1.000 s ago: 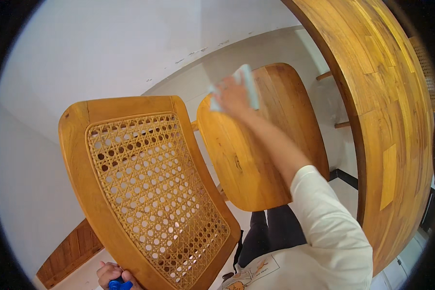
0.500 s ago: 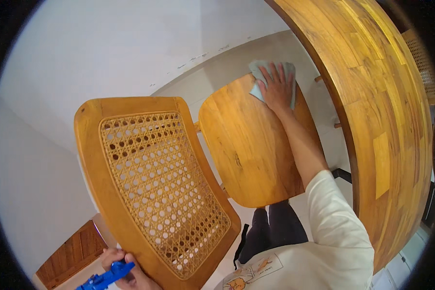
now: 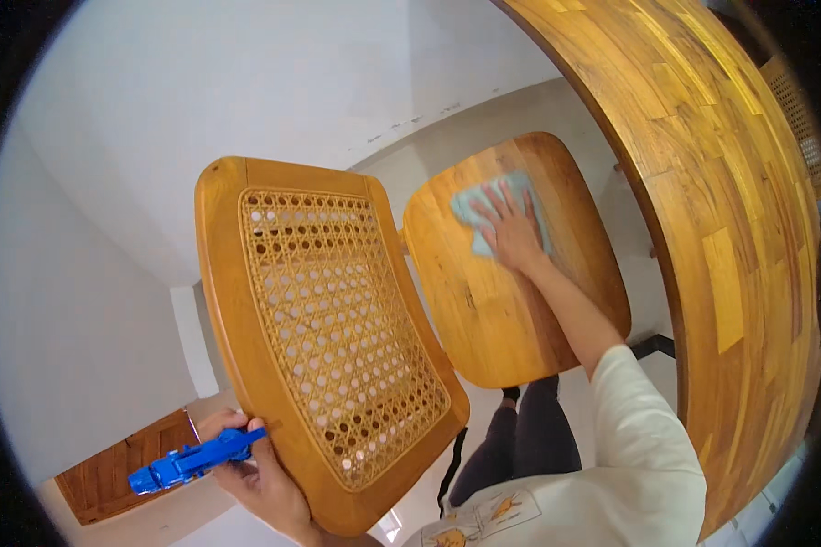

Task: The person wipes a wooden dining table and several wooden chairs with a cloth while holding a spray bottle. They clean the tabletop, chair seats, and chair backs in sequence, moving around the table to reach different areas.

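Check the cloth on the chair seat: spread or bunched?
Spread. The light blue cloth lies flat on the wooden seat, right hand pressed open on it.

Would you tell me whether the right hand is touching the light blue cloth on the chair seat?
Touching. The head view shows the right hand pressed flat on the light blue cloth, fingers spread over it, on the wooden chair seat.

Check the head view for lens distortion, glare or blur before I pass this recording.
Head view: fisheye bends the wooden table edge into an arc, with a black rim at the corners; lighting is even, with mild sheen on the chair seat; the right hand on the pale cloth looks sharp.
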A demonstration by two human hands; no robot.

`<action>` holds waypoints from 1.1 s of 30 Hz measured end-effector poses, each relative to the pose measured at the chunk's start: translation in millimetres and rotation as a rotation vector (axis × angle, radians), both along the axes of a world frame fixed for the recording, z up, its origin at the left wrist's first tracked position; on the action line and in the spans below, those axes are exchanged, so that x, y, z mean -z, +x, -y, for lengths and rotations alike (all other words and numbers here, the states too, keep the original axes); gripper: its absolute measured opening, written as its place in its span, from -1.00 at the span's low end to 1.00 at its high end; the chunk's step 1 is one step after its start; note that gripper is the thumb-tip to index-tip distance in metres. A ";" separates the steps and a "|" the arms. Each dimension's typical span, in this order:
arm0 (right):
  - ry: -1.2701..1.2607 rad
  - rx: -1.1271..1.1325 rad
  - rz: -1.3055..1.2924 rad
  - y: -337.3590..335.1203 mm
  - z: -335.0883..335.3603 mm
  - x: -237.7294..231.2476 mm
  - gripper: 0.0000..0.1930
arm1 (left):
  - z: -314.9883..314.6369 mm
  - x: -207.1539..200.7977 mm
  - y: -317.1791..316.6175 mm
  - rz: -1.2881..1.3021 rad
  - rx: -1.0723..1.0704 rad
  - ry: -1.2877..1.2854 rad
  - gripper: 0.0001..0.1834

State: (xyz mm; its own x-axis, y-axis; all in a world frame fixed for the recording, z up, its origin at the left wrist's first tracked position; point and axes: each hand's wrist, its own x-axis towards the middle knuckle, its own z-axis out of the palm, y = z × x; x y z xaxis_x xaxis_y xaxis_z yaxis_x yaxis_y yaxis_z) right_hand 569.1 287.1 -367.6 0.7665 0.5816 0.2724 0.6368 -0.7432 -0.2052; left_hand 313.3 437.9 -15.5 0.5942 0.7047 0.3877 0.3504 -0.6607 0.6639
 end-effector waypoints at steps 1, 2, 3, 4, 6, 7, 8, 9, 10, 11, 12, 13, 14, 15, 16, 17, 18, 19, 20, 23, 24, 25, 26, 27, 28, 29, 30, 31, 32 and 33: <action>0.083 0.075 0.013 18.9 -12.8 5.3 -0.49 | 0.7 -1.3 0.1 0.011 0.025 -0.009 -0.85; 0.065 0.115 0.012 21.9 -24.6 6.1 -0.49 | -1.3 2.7 0.4 0.020 0.054 -0.029 -0.86; 0.056 0.148 -0.005 18.1 -43.1 0.2 -0.48 | 0.5 0.0 -0.6 0.015 0.075 -0.040 -0.86; 0.034 0.184 -0.021 13.3 -54.9 -3.2 -0.48 | 1.1 0.8 -1.0 0.044 0.066 -0.097 -0.87; -0.064 -0.036 -0.090 -36.3 -64.9 -1.8 -0.47 | -4.5 6.1 -1.1 0.002 0.056 -0.042 -0.86; -0.062 -0.137 -0.156 -71.0 -65.3 -7.4 -0.48 | -3.3 1.9 -2.7 -0.013 0.033 -0.001 -0.86; -0.070 -0.231 -0.214 -105.8 -61.2 -11.9 -0.49 | -2.2 0.3 -3.1 -0.001 0.021 -0.005 -0.86; -0.104 -0.275 -0.265 -139.3 -50.8 -12.2 -0.49 | -0.9 1.3 -1.6 0.013 0.020 -0.017 -0.86; -0.146 -0.309 -0.312 -162.2 -37.3 -8.3 -0.49 | -2.3 7.2 0.9 0.031 0.026 -0.038 -0.85; -0.099 -0.314 -0.348 -171.8 -23.6 -8.9 -0.50 | -2.7 7.3 2.6 0.031 0.033 -0.045 -0.85; -0.044 -0.321 -0.388 -178.7 -9.0 -11.6 -0.50 | -1.6 5.5 0.4 0.023 0.038 -0.044 -0.85; 0.011 -0.332 -0.430 -178.6 2.1 -11.8 -0.50 | -1.3 3.1 -1.5 0.014 0.040 -0.043 -0.85; 0.032 -0.252 -0.381 -162.6 7.5 -6.0 -0.51 | -2.3 -2.2 -1.9 -0.025 0.062 -0.061 -0.85; 0.003 -0.175 -0.328 -136.5 11.2 -9.8 -0.50 | 1.9 -7.0 0.3 -0.041 0.041 -0.060 -0.84; -0.021 -0.098 -0.274 -102.7 13.7 -14.8 -0.50 | 7.6 -11.6 4.7 -0.058 0.021 -0.054 -0.81; -0.026 -0.019 -0.208 -67.8 13.8 -16.6 -0.49 | 10.7 -12.0 10.0 -0.076 0.006 -0.047 -0.78; -0.030 0.060 -0.147 -33.6 13.6 -16.7 -0.49 | 8.6 -8.8 7.9 -0.069 -0.004 -0.030 -0.79; 0.028 0.119 -0.132 0.1 15.5 -14.2 -0.49 | 8.5 -7.1 7.5 -0.084 -0.014 0.001 -0.79; 0.084 0.182 -0.115 31.0 18.9 -13.0 -0.49 | 8.4 -7.0 8.7 -0.098 -0.021 0.030 -0.79; 0.019 0.377 -0.031 89.1 21.7 -21.3 -0.49 | 7.6 -6.6 8.6 -0.127 -0.039 0.068 -0.78; 0.028 0.433 -0.050 98.3 22.9 -21.5 -0.48 | 7.4 -7.5 8.6 -0.144 -0.042 0.083 -0.78; 0.036 0.490 -0.066 101.0 24.9 -21.6 -0.48 | 7.6 -7.9 7.8 -0.159 -0.043 0.097 -0.78; 0.098 0.520 -0.087 99.6 29.3 -19.6 -0.47 | 7.4 -8.4 7.1 -0.144 -0.039 0.074 -0.78; 0.162 0.548 -0.107 97.2 38.4 -17.0 -0.46 | 7.5 -8.0 7.1 -0.128 -0.037 0.051 -0.77; 0.223 0.575 -0.129 91.2 46.5 -13.4 -0.46 | 7.5 -7.9 4.6 -0.115 -0.036 0.025 -0.77; 0.162 0.603 -0.090 78.9 51.3 -8.6 -0.46 | 2.3 -6.1 -0.6 -0.095 -0.021 -0.007 -0.81; 0.101 0.628 -0.050 59.0 55.3 -2.1 -0.47 | -6.4 -3.5 -7.6 -0.074 -0.008 -0.040 -0.84; 0.044 0.645 -0.002 39.2 55.6 -3.0 -0.47 | -10.0 -0.3 -15.1 -0.045 -0.003 -0.071 -0.87; -0.072 0.579 -0.078 10.8 52.8 -5.8 -0.46 | -9.2 10.8 -5.9 0.023 -0.035 -0.106 -0.87; -0.166 0.512 -0.144 -21.4 45.0 -19.7 -0.44 | -7.9 10.7 -4.1 0.039 -0.040 -0.098 -0.88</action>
